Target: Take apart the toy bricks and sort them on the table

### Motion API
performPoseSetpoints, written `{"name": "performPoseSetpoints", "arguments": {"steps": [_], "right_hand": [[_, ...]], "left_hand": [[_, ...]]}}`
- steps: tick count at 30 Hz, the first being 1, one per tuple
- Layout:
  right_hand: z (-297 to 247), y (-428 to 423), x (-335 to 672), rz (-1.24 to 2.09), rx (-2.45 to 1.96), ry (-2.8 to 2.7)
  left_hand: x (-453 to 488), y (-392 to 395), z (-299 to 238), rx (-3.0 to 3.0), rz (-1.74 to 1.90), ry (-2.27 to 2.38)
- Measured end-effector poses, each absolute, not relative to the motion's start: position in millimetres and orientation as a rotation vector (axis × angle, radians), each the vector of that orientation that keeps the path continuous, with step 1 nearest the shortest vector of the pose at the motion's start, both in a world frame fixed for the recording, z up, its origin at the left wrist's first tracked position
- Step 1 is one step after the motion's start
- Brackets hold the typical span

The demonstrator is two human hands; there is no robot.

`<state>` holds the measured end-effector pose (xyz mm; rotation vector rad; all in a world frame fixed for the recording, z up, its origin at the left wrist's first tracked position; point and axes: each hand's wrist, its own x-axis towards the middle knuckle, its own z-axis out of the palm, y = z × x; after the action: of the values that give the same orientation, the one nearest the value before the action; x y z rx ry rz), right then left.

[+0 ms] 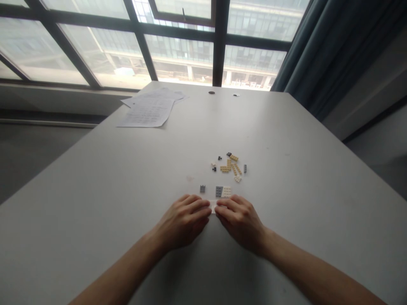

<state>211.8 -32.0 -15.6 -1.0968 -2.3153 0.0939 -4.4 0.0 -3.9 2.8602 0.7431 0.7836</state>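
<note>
My left hand [186,218] and my right hand [239,218] rest on the white table [127,178], fingertips meeting over a small white brick piece [213,206] that both pinch. Most of that piece is hidden by the fingers. Just beyond the fingertips lies a flat grey and cream plate assembly [223,191], with a small grey brick [202,188] to its left. Farther out sits a loose cluster of tan plates [230,165] mixed with tiny dark and grey pieces.
Printed paper sheets [149,110] lie at the far left of the table. Two small round dark marks [211,92] sit near the far edge. Large windows stand behind, and a dark curtain [318,55] hangs at right.
</note>
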Motion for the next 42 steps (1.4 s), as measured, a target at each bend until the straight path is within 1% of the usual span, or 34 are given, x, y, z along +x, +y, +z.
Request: {"name": "performPoseSetpoints", "arguments": {"steps": [12,16,24,32,36,39,42], "right_hand": [[-13.4,-32.1,210.4,0.098,-1.088,-2.283],[-11.0,-32.7,212.5,0.173,-1.083,-2.205],[-9.0,-31.2,218.3,0.239,-1.066,-1.94],[-9.3,-21.3,225.8,0.389,-1.326,-1.572],[-12.6,-12.2,229.8,0.501,-1.439,-1.404],[-15.5,-8.4,232.0,0.558,-1.474,-1.316],[-16.8,-7.3,232.4,0.586,-1.484,-1.269]], "left_hand": [[-5.8,0.0,-6.3,2.851,0.75,0.765],[-7.5,-0.5,-8.1,2.856,0.776,0.777],[-8.3,0.4,-7.8,2.864,0.883,0.793],[16.6,6.3,7.9,2.674,1.04,0.958],[43.0,42.3,21.6,2.697,0.885,1.159],[61.8,71.3,23.8,2.708,0.646,1.354],[76.0,85.8,19.5,2.744,0.449,1.404]]}}
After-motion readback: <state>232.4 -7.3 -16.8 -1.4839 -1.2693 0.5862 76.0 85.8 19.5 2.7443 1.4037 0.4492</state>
